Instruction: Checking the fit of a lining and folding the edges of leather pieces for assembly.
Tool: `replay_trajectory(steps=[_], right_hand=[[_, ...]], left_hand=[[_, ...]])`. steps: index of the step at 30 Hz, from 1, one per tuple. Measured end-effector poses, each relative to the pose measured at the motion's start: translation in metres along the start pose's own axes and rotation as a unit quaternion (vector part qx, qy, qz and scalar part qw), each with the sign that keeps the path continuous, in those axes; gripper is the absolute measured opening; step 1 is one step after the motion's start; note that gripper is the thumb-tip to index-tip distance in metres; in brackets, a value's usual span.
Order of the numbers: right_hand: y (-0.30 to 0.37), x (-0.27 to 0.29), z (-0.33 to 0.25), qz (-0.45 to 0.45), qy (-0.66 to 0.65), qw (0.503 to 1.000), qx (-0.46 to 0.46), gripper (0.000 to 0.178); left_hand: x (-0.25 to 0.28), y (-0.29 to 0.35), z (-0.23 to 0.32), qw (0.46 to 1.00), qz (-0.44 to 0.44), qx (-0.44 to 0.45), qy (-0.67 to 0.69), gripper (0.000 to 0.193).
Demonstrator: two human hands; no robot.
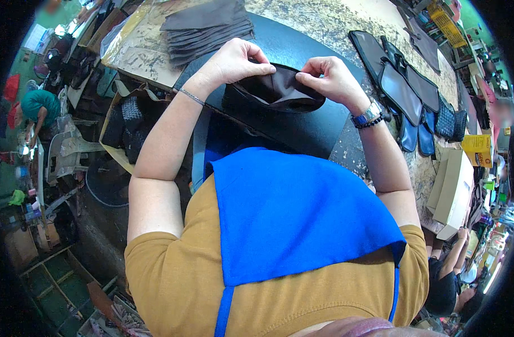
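Observation:
A black pouch (254, 103) with a dark brown lining (285, 90) is held with its mouth spread open over the worktable. My left hand (241, 60) pinches the far left part of its rim between thumb and fingers. At the right end of the rim, my right hand (330, 78) grips the edge in the same way. Beneath the pouch lies a dark blue-black mat (302, 132). Beyond my left hand is a stack of dark brown fabric pieces (206, 28), layered unevenly.
Several black pouches (400, 87) lie in a pile at the right of the worktable (327, 17). A cardboard box (453, 191) stands near the table's right side. Left of the table, a box (119, 151) holds dark pieces. Other people (41, 106) are at work farther off.

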State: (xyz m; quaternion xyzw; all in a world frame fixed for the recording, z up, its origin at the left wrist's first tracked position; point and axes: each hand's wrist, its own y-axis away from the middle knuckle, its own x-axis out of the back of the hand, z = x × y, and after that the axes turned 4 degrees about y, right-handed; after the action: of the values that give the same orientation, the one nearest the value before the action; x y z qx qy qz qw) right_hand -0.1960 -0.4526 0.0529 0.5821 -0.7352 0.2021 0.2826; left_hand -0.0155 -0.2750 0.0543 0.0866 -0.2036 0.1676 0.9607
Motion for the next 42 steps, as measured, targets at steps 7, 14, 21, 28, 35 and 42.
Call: replay_trajectory(steps=[7, 14, 21, 28, 35, 42], right_hand=[[-0.004, 0.0, -0.007, -0.007, -0.006, 1.0, 0.019, 0.025], [-0.011, 0.002, -0.01, -0.028, 0.07, 0.995, 0.071, 0.023], [-0.017, 0.002, -0.011, -0.028, 0.07, 0.992, 0.098, 0.027], [-0.02, 0.001, -0.01, -0.055, 0.074, 0.991, 0.096, 0.024], [-0.024, 0.008, 0.0, -0.088, 0.019, 0.993, 0.078, 0.024], [-0.028, 0.004, 0.0, -0.053, 0.04, 0.993, 0.097, 0.025]], left_hand=[[0.0, -0.003, -0.009, 1.0, 0.011, -0.011, 0.007, 0.021], [-0.001, -0.004, -0.002, 1.0, -0.016, -0.001, 0.025, 0.019], [-0.001, -0.004, 0.0, 1.0, -0.018, 0.004, 0.024, 0.019], [0.0, 0.003, 0.004, 0.999, -0.032, 0.024, 0.023, 0.02], [0.011, 0.023, -0.004, 1.0, 0.018, -0.008, 0.013, 0.018], [0.006, 0.02, 0.003, 0.999, 0.033, 0.015, -0.015, 0.017]])
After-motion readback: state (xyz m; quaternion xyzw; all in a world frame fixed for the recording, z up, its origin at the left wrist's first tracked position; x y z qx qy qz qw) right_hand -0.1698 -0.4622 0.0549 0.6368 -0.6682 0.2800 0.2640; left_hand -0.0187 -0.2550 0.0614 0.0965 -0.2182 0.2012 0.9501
